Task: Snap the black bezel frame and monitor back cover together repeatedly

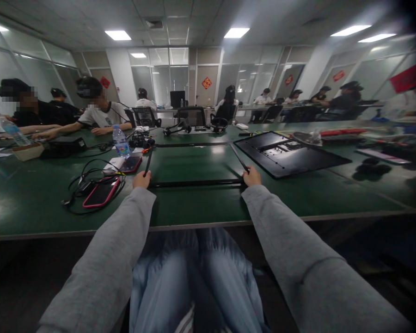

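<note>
My left hand [142,179] grips the black frame [197,183] at its eight o'clock corner, my right hand [252,176] at four. Towards ten, I can't read the bottle [120,137] label [123,150].

Centre: wearer's hands [142,180], two; black frame [197,183], one. Right of centre: black panel [294,160], one. Left: red-rimmed phones [102,192], two.

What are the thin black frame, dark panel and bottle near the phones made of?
Black frame: plastic or painted metal; smooth, dark bars leave that open. Dark panel: glossy plastic or coated metal, perhaps; it reflects light. Bottle: likely clear plastic; see-through.
</note>
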Demonstrator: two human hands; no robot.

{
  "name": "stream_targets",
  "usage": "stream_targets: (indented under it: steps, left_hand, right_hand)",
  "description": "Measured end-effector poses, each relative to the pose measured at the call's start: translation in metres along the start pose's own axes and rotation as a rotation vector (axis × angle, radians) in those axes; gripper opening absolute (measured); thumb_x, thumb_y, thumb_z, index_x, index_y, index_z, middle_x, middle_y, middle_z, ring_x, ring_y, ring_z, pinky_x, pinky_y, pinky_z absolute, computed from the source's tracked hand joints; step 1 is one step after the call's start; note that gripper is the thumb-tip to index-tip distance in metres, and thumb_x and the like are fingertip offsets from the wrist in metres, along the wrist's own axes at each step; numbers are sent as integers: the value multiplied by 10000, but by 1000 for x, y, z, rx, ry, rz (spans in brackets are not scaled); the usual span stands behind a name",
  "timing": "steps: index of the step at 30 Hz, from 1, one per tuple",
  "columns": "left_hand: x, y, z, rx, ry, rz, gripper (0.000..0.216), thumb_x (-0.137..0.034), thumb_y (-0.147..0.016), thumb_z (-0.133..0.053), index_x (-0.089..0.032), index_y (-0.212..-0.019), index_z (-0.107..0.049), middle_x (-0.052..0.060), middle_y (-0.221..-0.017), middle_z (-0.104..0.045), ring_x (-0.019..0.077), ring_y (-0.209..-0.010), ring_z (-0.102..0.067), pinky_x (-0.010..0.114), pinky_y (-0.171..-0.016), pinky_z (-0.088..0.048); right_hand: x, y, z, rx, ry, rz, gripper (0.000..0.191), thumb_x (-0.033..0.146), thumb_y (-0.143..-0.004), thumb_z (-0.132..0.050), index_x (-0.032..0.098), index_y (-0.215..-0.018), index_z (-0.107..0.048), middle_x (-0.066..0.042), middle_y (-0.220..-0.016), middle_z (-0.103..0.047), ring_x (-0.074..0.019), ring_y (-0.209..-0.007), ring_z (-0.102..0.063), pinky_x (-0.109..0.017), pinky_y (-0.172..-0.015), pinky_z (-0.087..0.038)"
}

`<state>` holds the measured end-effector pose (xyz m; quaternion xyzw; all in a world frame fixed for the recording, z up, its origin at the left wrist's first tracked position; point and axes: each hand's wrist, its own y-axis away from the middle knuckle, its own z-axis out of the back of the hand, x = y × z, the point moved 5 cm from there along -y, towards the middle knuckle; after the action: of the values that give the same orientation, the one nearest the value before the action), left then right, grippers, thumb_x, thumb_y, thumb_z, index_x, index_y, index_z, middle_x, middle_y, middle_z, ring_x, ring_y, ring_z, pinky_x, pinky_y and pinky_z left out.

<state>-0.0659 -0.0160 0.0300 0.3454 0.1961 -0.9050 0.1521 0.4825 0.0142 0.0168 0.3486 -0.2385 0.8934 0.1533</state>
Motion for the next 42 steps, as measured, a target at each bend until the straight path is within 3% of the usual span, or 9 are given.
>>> stream_targets:
  steps: [13,18,22,25,27,30,35,39,42]
  left_hand:
    - [-6,5,4,13,-27,-16,317,-404,-948,-533,-218,-806,-747,108,-961,-804,299,-1019,-716,355,-853,-503]
    - [-7,5,3,3,-19,-33,340,-412,-969,-518,-204,-880,-771,107,-966,-801,290,-1010,-721,349,-868,-508]
    - [-10,6,5,-42,29,-74,410,-453,-1023,-442,-215,-1121,-761,67,-986,-795,237,-953,-731,308,-865,-515]
    - [-12,8,12,-150,146,-111,493,-468,-1041,-435,-224,-1431,-614,46,-982,-791,200,-863,-731,301,-869,-523]
    - [-11,9,15,-207,218,-109,535,-449,-1038,-462,-225,-1519,-528,43,-984,-791,183,-810,-725,300,-862,-532]
    - [-7,7,13,-200,257,-87,525,-414,-1034,-482,-230,-1525,-518,34,-984,-791,157,-738,-720,280,-837,-542]
    - [-2,1,5,-157,258,-103,556,-432,-1038,-495,-264,-1567,-471,22,-990,-792,138,-696,-724,259,-808,-549]
    - [-3,-2,-1,-80,201,-120,555,-435,-1035,-501,-258,-1562,-489,24,-990,-795,168,-764,-740,291,-858,-554]
    - [-6,-4,-2,-52,88,-140,513,-423,-1042,-464,-231,-1508,-562,63,-1080,-793,221,-966,-745,325,-941,-538]
  right_hand:
    - [5,6,7,-30,32,7,397,208,-878,-534,159,-1246,-677,-148,-1085,-744,-291,-1104,-668,-432,-1041,-488]
    - [10,10,12,-61,74,0,407,174,-869,-542,107,-1239,-697,-198,-1160,-690,-296,-1144,-628,-433,-1061,-458]
    - [22,18,20,-98,52,48,483,196,-956,-456,122,-1414,-590,-177,-1246,-680,-272,-1122,-629,-393,-1029,-454]
    - [36,29,31,-183,93,76,511,272,-1024,-402,156,-1514,-490,-170,-1270,-675,-279,-1094,-635,-390,-965,-463]
    - [41,33,32,-134,151,36,485,313,-1046,-395,147,-1487,-509,-179,-1180,-695,-285,-1027,-651,-386,-910,-465]
    - [45,37,32,-61,204,-10,438,332,-1061,-381,138,-1413,-554,-170,-1054,-707,-278,-941,-659,-373,-860,-453]
    - [41,33,32,-90,185,2,442,350,-1068,-359,156,-1412,-558,-161,-1075,-710,-278,-949,-656,-364,-854,-445]
    - [33,29,31,-97,140,-40,438,314,-1059,-360,153,-1408,-571,-149,-1083,-711,-266,-987,-648,-349,-873,-448]
    - [27,27,29,-76,132,-54,453,304,-1053,-371,139,-1419,-581,-159,-1093,-715,-269,-1016,-651,-346,-888,-455]
